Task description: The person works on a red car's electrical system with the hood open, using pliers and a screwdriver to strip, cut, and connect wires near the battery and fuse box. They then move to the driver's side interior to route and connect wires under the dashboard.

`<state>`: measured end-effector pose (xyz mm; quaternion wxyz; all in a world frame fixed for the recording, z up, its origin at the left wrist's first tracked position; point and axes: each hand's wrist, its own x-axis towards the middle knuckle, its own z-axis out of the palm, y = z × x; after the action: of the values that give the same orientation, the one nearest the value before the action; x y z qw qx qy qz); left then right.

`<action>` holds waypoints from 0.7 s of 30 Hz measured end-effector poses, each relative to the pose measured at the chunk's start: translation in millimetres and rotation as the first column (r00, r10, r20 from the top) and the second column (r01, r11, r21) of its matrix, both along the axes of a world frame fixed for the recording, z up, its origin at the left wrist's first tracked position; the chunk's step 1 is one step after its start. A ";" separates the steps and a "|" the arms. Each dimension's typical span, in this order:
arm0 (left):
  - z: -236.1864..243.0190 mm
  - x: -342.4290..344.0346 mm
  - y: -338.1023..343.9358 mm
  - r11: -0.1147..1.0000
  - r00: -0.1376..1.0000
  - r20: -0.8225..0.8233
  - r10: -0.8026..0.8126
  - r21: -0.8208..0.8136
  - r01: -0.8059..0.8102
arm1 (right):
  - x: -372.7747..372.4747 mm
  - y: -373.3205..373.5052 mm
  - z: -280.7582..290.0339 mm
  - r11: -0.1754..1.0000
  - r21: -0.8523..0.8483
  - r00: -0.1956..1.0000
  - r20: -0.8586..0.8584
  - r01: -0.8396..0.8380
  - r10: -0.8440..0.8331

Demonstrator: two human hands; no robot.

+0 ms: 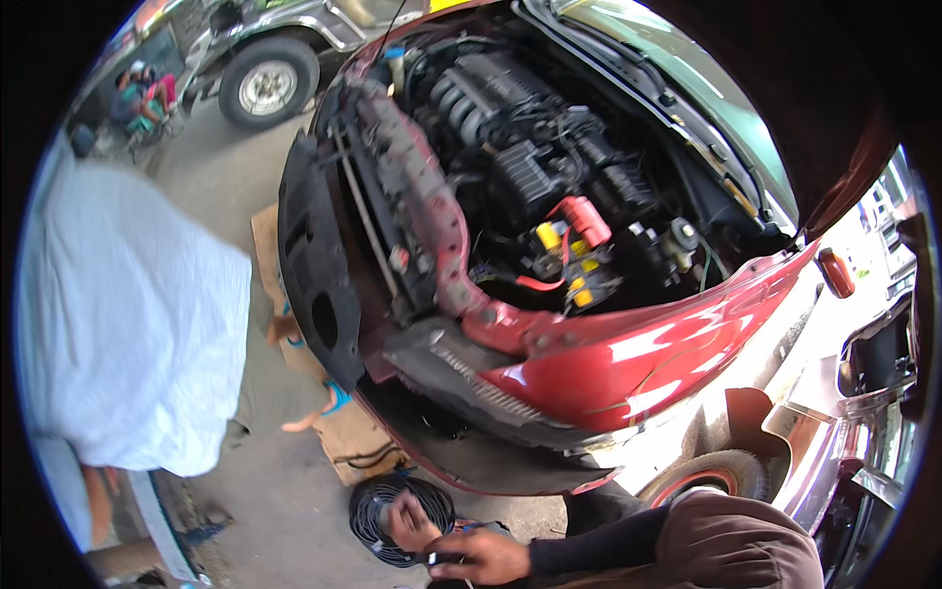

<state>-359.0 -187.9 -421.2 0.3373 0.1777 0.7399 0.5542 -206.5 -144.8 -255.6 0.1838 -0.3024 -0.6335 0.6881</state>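
Observation:
At the lower edge, my left hand (410, 525) is over a coil of black cable (365, 510) on the ground. It is smeared by motion, so whether its fingers grip the coil cannot be told. Just to its right, my right hand (491, 558) reaches in with a dark sleeve, its fingers closed round a small black object (438, 559) whose kind does not show. Ahead of both hands is a red car (628, 378) with its hood raised and front bumper cover loosened. Its engine (491, 93) and a battery area with a red cover (586, 221) are exposed.
A person in a light shirt (147, 324) is close on the left. Flattened cardboard (348, 442) and feet in blue slippers (337, 398) are by the bumper. A vehicle wheel (269, 85) and seated people (142, 98) are farther off; another wheel (711, 476) is at right.

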 end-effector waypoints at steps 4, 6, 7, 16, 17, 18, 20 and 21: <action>164.5 86.3 194.5 0.797 0.728 -0.496 -0.473 0.110 0.594 | 139.8 84.8 90.5 0.894 0.328 0.941 0.036 0.306 -0.335; 202.7 131.1 278.9 0.648 0.386 -0.769 -0.509 -0.047 0.760 | 194.3 120.6 119.9 0.842 0.320 0.860 0.129 0.434 -0.493; 208.9 142.5 315.4 0.577 0.234 -0.823 -0.518 -0.134 0.806 | 216.1 133.4 129.2 0.832 0.298 0.836 0.156 0.468 -0.526; 167.9 142.6 409.6 0.166 -0.189 -0.436 -0.880 -0.654 0.738 | 292.7 194.4 116.0 0.836 0.132 0.814 0.190 0.533 -0.549; 166.4 142.9 408.7 0.149 -0.207 -0.470 -0.858 -0.613 0.776 | 289.5 198.8 110.3 0.841 0.126 0.807 0.239 0.526 -0.540; 166.3 143.9 408.1 0.126 -0.207 -0.407 -0.890 -0.654 0.746 | 284.5 202.9 104.9 0.837 0.093 0.808 0.225 0.539 -0.545; 169.9 147.7 409.0 0.121 -0.130 -0.330 -0.935 -0.641 0.758 | 271.2 207.8 96.5 0.815 0.088 0.798 0.166 0.573 -0.579; 172.9 150.6 408.1 0.098 -0.116 -0.281 -0.953 -0.646 0.757 | 264.6 208.5 93.5 0.802 0.128 0.782 0.177 0.584 -0.597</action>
<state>-208.4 220.2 -248.3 0.3455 0.7521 0.5606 -0.0263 58.1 63.7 -162.1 0.3325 -0.5494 -0.5451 0.5390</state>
